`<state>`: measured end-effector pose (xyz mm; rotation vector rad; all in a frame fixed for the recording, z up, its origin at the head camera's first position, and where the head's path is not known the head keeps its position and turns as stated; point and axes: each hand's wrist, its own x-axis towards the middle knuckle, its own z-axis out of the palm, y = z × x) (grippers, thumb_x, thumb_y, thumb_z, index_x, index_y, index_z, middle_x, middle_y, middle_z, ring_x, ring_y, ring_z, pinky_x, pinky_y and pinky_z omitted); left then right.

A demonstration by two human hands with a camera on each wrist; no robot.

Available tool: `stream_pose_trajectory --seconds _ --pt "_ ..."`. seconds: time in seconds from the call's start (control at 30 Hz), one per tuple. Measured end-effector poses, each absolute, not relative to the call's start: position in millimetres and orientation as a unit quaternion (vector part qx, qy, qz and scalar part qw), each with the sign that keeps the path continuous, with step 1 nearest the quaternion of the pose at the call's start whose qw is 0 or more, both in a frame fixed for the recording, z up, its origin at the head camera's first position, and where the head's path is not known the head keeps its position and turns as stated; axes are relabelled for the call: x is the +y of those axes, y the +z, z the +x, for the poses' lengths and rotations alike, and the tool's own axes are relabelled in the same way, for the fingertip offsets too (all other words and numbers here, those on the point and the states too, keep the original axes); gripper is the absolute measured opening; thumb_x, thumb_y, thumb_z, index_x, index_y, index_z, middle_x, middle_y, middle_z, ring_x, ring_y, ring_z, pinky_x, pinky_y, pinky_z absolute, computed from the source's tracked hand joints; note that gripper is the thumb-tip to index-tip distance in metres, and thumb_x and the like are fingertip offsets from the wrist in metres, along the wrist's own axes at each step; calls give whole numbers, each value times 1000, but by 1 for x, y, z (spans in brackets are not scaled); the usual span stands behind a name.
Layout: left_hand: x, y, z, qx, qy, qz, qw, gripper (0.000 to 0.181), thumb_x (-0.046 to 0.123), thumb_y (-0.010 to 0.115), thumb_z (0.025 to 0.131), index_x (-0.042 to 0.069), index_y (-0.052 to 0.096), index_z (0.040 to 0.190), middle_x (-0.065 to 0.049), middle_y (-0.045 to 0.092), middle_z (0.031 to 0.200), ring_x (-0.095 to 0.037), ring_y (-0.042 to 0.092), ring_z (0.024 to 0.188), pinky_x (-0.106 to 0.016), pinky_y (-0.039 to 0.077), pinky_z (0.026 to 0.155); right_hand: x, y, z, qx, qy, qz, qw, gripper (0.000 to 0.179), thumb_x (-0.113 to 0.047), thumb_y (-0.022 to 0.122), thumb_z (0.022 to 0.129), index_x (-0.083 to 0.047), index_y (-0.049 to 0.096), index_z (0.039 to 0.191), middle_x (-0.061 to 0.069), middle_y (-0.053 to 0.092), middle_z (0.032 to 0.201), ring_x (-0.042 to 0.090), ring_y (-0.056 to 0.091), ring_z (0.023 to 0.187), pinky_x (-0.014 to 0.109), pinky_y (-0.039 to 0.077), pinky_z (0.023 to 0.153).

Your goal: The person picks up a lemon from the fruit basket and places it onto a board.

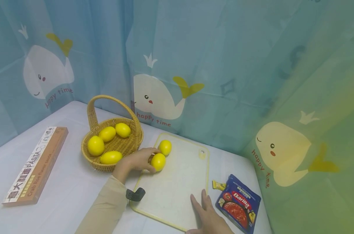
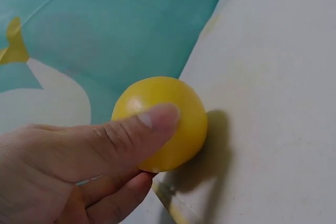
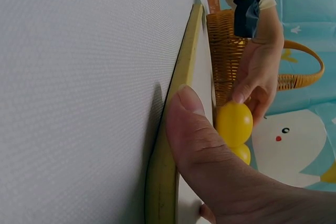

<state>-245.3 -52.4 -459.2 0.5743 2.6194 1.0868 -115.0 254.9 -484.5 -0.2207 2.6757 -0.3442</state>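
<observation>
My left hand (image 1: 138, 159) pinches a yellow lemon (image 1: 158, 162) low over the left side of the white cutting board (image 1: 177, 185). Its thumb lies across the lemon's side in the left wrist view. Right behind it on the board sits another lemon (image 1: 165, 147). At the board's near right corner, my right hand (image 1: 210, 216) rests with fingers spread and fairly straight. The right wrist view shows the right thumb (image 3: 202, 129) against the board's yellow edge (image 3: 181, 72).
A wicker basket (image 1: 90, 158) with several lemons stands left of the board, its tall handle upright. Farther left lies a pasta box (image 1: 37, 165). Right of the board are a blue Barilla pouch (image 1: 238, 203) and a small yellow packet (image 1: 218, 185). Whale-print curtains (image 1: 223, 65) hang behind the table.
</observation>
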Motion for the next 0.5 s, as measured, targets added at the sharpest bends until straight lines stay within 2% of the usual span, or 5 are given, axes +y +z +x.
stream_pose_trajectory --seconds 0.5 --pt "-52 -459 -245 896 375 204 125 73 18 80 74 14 46 139 -5 51 140 -24 49 128 -41 39 109 254 -483 -115 964 -124 -70 224 117 -72 71 51 -23 30 149 27 7 156 57 19 135 71 43 83"
